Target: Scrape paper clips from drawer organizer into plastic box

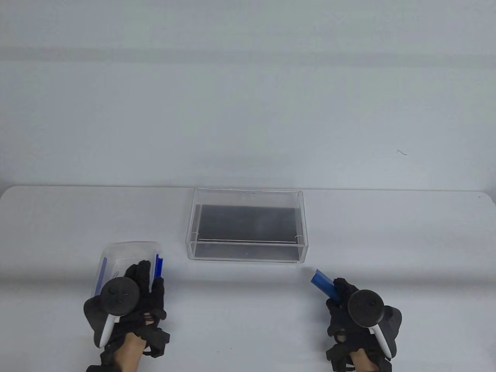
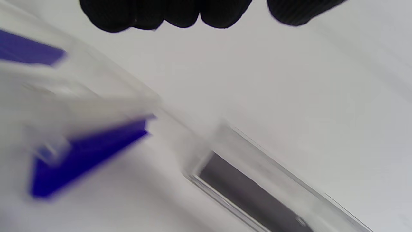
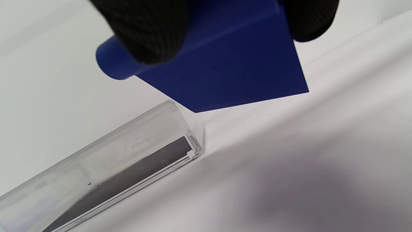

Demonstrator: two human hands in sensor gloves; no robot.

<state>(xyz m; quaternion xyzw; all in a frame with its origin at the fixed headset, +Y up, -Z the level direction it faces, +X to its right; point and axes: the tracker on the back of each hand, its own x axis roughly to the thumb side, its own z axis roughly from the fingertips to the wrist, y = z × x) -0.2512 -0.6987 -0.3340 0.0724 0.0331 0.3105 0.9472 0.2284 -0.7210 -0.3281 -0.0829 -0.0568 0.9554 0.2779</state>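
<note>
We find the clear plastic box standing mid-table, its walls the one raised obstacle between the two hands. The tabletop lies bare to its right and left. A clear drawer organizer with blue side strips, under the left hand, sits near the box's left front corner, apart from it. The blue scraper in the right hand points at the box's right front corner, short of it.

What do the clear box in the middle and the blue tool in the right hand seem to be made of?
Clear box: likely rigid acrylic, glossy; see-through walls with bright sharp edges. Blue tool: probably smooth matte plastic; even colour, flat blade, rounded handle, held in the right hand.
</note>
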